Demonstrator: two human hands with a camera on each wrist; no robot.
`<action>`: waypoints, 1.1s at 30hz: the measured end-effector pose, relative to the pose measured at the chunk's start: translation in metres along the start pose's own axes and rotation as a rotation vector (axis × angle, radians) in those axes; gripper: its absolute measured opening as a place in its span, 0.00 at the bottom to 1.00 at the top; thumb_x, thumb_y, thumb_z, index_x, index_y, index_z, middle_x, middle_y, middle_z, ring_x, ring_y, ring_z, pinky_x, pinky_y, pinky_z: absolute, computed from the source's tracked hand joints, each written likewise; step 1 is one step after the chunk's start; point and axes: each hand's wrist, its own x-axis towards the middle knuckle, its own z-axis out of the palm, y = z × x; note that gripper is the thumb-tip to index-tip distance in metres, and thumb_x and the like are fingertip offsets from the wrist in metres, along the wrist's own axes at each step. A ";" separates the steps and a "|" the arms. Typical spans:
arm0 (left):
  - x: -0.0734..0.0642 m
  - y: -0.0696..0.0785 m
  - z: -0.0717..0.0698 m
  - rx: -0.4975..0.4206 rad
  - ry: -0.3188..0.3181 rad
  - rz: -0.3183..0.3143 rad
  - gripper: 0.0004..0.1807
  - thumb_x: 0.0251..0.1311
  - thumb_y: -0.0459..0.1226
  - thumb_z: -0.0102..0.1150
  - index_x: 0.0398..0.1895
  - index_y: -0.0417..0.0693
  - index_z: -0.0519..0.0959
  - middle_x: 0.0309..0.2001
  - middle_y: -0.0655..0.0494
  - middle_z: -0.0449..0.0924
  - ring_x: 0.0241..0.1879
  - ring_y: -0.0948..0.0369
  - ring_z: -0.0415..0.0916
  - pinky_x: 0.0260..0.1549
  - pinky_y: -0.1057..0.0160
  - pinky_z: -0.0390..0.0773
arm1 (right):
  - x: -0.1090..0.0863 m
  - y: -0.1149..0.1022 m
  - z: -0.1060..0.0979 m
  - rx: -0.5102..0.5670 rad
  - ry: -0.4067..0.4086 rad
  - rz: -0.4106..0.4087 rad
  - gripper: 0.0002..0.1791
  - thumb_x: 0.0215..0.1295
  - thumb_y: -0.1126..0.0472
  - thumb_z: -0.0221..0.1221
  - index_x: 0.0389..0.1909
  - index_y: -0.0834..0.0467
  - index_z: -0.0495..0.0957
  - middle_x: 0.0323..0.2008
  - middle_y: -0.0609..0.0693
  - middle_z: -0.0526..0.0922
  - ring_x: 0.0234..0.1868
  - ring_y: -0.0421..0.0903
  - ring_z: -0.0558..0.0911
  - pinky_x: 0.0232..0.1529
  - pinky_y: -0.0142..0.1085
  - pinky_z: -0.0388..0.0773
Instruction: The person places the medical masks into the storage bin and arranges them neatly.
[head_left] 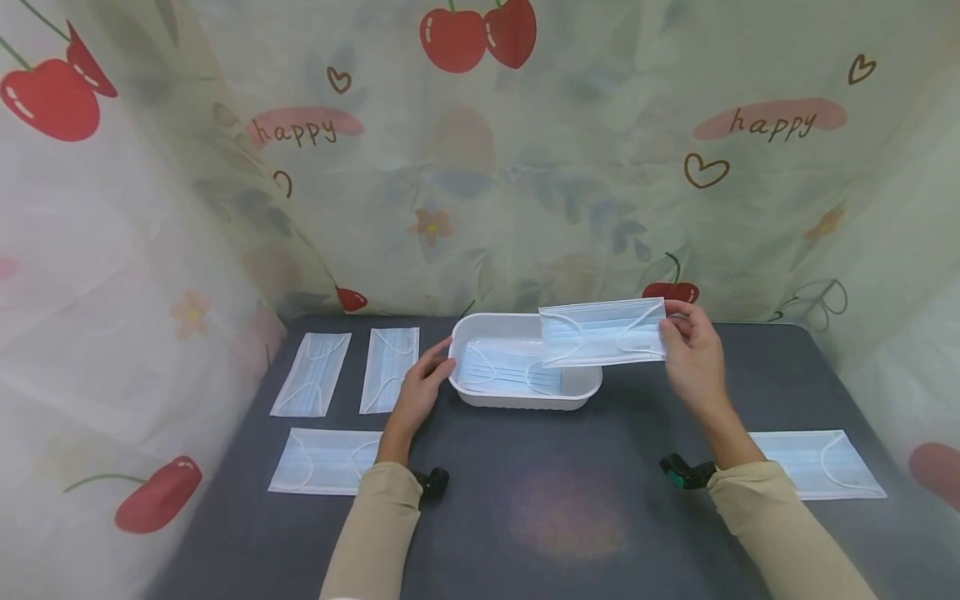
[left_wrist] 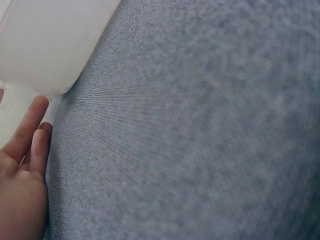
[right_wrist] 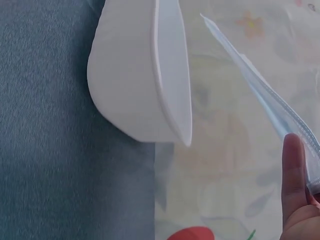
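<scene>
My right hand [head_left: 693, 354] pinches one end of a pale blue face mask [head_left: 600, 333] with white ear loops, raised over the right part of a white plastic basin [head_left: 525, 402]. In the right wrist view that mask [right_wrist: 270, 100] appears edge-on, above the basin's rim [right_wrist: 172, 115]. Another face mask [head_left: 506, 371] lies flat inside the basin. At the basin's left end is my left hand [head_left: 420, 387], its fingertips touching the rim. The left wrist view shows the hand [left_wrist: 25, 175] with its visible fingers fairly straight beside the basin wall [left_wrist: 50, 45].
On the grey table [head_left: 525, 475], two masks stand lengthwise at the back left, one mask [head_left: 311, 375] beside another mask [head_left: 390, 367]. A mask [head_left: 322, 461] lies partly behind the left forearm, and one more mask [head_left: 825, 467] beside the right. A printed curtain [head_left: 525, 192] hangs behind.
</scene>
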 end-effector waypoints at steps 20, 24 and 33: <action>-0.001 0.003 0.000 -0.009 -0.004 -0.024 0.24 0.70 0.58 0.56 0.69 0.81 0.70 0.65 0.52 0.78 0.70 0.51 0.70 0.73 0.40 0.64 | -0.004 -0.010 0.043 0.070 -0.136 0.009 0.20 0.79 0.63 0.49 0.68 0.59 0.69 0.57 0.65 0.81 0.43 0.34 0.79 0.42 0.20 0.74; -0.001 0.003 0.000 -0.007 -0.003 -0.018 0.24 0.70 0.57 0.56 0.69 0.81 0.71 0.65 0.51 0.78 0.70 0.51 0.71 0.73 0.41 0.64 | -0.005 -0.012 0.052 0.078 -0.152 0.025 0.20 0.79 0.63 0.49 0.68 0.59 0.69 0.58 0.63 0.80 0.48 0.42 0.79 0.43 0.20 0.73; 0.000 0.003 -0.001 0.002 -0.005 -0.021 0.25 0.70 0.59 0.56 0.70 0.79 0.70 0.65 0.51 0.78 0.69 0.51 0.71 0.73 0.41 0.64 | -0.006 -0.016 0.071 0.097 -0.208 0.081 0.21 0.79 0.63 0.49 0.69 0.58 0.68 0.62 0.62 0.78 0.62 0.56 0.77 0.58 0.40 0.74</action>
